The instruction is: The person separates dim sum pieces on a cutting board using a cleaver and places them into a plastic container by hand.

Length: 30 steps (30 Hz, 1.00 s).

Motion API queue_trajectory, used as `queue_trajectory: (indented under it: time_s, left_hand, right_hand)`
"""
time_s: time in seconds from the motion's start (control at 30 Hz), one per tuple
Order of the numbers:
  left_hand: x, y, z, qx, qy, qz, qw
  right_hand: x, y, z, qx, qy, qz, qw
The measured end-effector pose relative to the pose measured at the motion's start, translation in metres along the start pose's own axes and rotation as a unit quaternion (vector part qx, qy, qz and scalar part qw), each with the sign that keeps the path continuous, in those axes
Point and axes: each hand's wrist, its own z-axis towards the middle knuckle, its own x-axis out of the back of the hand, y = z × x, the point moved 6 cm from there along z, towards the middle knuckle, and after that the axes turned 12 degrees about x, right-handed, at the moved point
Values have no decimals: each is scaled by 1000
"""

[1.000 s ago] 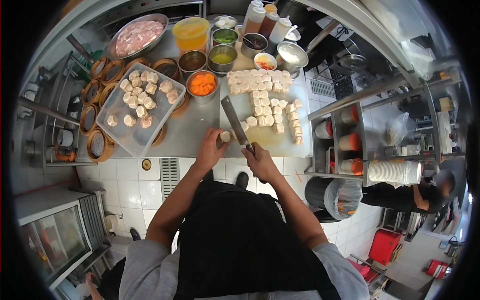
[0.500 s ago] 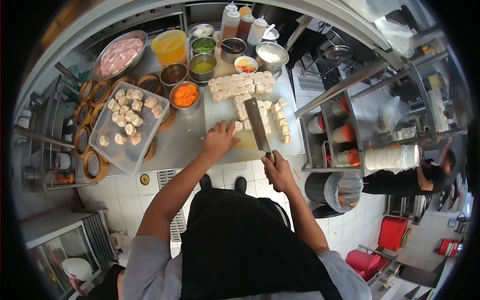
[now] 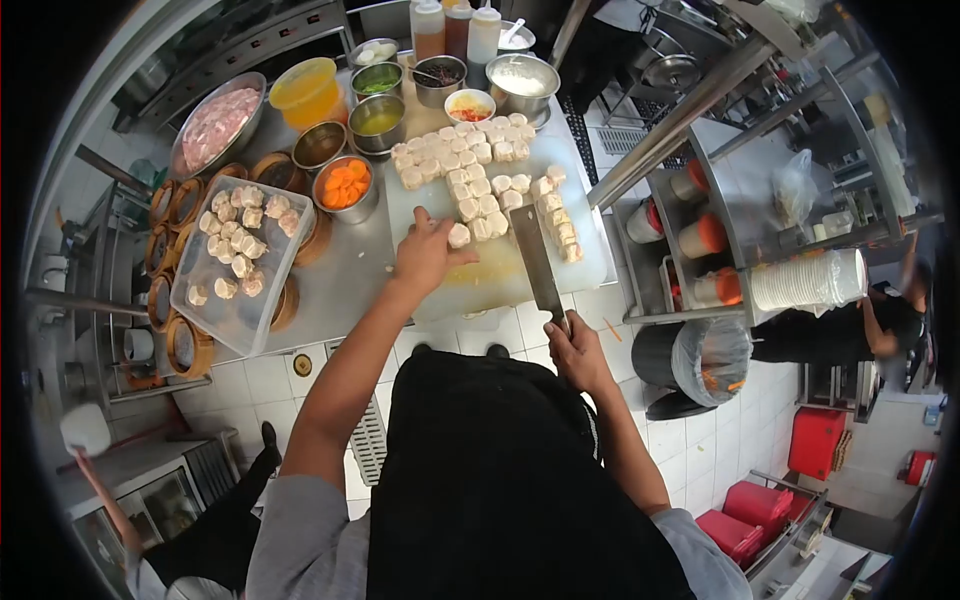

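My right hand point(image 3: 582, 355) is closed round the handle of a cleaver point(image 3: 538, 262), whose blade lies over the lower right of the white cutting board point(image 3: 585, 190). At the board's left part, my left hand point(image 3: 428, 250) has its fingers and thumb spread, close beside one pale dumpling piece point(image 3: 459, 236); whether they touch is unclear. Several pale pieces point(image 3: 470, 180) stand in joined rows across the board, with a separate column point(image 3: 558, 220) right of the blade. A wet yellowish patch shows below them. Left of the board, a clear plastic tub point(image 3: 255, 325) holds several dumplings point(image 3: 240, 240).
Behind the board stand a carrot bowl point(image 3: 345, 187), metal bowls, a yellow container point(image 3: 308, 90) and squeeze bottles. Bamboo steamers point(image 3: 190, 345) lie under and beside the tub. A lined bin point(image 3: 712, 360) is at the right. One person point(image 3: 215, 530) is lower left, another point(image 3: 880, 320) far right.
My left hand has opened, leaving the piece it held near the front edge, and moved up the board. The cleaver has shifted right. More of the lower-left person shows, and the whole view has shifted.
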Motion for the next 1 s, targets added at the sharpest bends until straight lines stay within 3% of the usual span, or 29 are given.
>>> queue_trajectory:
  time_s: [0.17,0.37,0.47,0.5,0.57,0.63,0.7,0.8,0.87,0.93,1.0]
  left_hand:
    - [-1,-1,-3,5,28,-20,999]
    - [58,-49,-26,56,138,-237,960]
    - [166,-108,-48,60,245,-174,952]
    - [197,-121,-52,120,267,-187,937]
    - [218,-176,-51,139,282,-176,933]
    - [228,-192,-40,107,328,3,938]
    - [242,-170,-42,109,384,177,900]
    - [191,-113,-7,4,148,-2,989]
    - [123,-50,2,-108,6,-74,991]
    - [66,-5,21,-231,-2,-30,973]
    - [29,13,45,-245,79,40,965]
  right_hand:
    - [4,19,5,15,-26,-32,999]
    - [6,3,14,32,-54,13,998]
    - [-4,-30,29,39,-82,20,996]
    - [-3,-36,26,27,-83,18,996]
    - [-13,-46,31,43,-80,12,996]
    - [-16,-55,35,51,-80,2,996]
    - [-20,-60,35,52,-73,5,996]
    - [-17,-59,29,31,-49,19,998]
    - [-10,-55,21,18,-27,26,999]
    - [-4,-51,14,12,0,24,1000]
    - [5,-51,0,-14,11,30,999]
